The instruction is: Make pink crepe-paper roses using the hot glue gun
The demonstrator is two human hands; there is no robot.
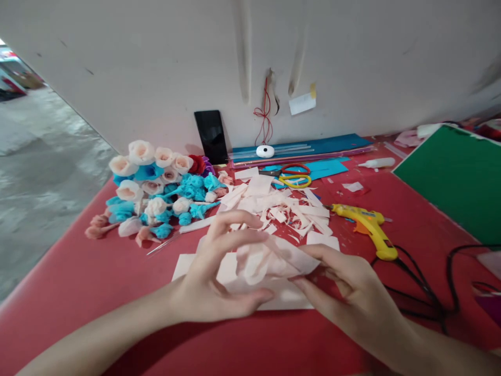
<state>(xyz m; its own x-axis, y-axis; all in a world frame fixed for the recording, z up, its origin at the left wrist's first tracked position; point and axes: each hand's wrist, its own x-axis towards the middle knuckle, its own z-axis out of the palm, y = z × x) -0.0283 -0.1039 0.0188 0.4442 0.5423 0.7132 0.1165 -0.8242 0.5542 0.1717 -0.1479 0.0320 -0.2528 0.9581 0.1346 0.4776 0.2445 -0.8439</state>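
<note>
A pale pink crepe-paper flower [270, 261] lies sideways between my hands, its rolled petals facing left. My right hand [348, 287] pinches its narrow end between thumb and fingers. Curved around the petal end, with thumb and fingers spread apart, is my left hand [219, 271]; whether its fingertips touch the petals I cannot tell. Below the flower is a flat, pale sheet [282, 300] on the red tabletop [195, 344]. Just beyond, pale paper scraps [289, 209] form a loose heap.
Finished-looking paper flowers [156, 193] are bunched at the left. Scissors [295, 175] lie behind the scraps. A yellow glue gun [370, 224] with black cable [422, 282] rests right, near a green board [457, 177]. A phone [211, 137] leans on the wall.
</note>
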